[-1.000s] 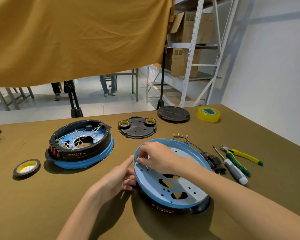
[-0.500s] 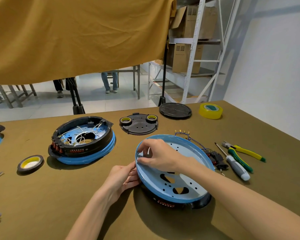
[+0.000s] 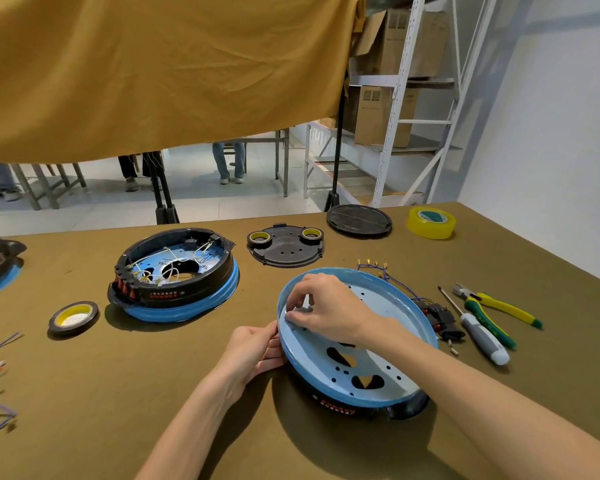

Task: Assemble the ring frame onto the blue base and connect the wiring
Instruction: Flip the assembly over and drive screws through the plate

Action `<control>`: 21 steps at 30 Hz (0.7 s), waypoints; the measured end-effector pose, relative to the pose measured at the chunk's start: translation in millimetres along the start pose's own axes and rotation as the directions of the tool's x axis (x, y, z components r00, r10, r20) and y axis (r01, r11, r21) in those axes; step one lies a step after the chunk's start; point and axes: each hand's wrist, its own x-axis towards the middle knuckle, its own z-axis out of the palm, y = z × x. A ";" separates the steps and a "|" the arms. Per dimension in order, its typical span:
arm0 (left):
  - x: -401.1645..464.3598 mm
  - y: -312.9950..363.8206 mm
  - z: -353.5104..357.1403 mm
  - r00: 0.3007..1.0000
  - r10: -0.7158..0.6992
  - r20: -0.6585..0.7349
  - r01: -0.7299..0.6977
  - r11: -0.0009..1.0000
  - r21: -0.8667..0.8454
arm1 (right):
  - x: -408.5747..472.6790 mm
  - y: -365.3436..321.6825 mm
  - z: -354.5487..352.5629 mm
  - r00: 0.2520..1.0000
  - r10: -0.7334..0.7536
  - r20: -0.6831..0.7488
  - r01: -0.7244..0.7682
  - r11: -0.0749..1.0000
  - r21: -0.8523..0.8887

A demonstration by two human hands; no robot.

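Head view: fitting base [image 3: 378, 344] on frame [image 3: 404, 408], left hand [image 3: 253, 351] gripping rim, right hand [image 3: 326, 308] pinching inside; next, probably wires [image 3: 395, 282].

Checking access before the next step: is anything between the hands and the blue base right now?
Nothing visible. The right hand already reaches inside the blue base at its left rim, and the left hand rests against that rim from outside. The screwdriver and pliers lie off to the right.
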 end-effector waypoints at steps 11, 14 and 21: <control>-2.8 -0.1 3.8 0.999 0.018 -0.041 -0.015 0.997 0.071 | 2.2 0.2 -3.4 0.992 0.099 0.084 -0.107 0.990 0.096; -2.5 -0.7 3.6 0.999 0.016 -0.043 -0.012 0.996 0.089 | 0.6 -3.3 -4.3 0.995 0.078 0.067 -0.082 0.995 0.057; -10.3 9.0 2.6 0.990 -0.134 0.035 0.132 0.990 0.059 | -8.2 -9.2 -7.5 0.995 0.028 0.098 -0.022 0.998 -0.056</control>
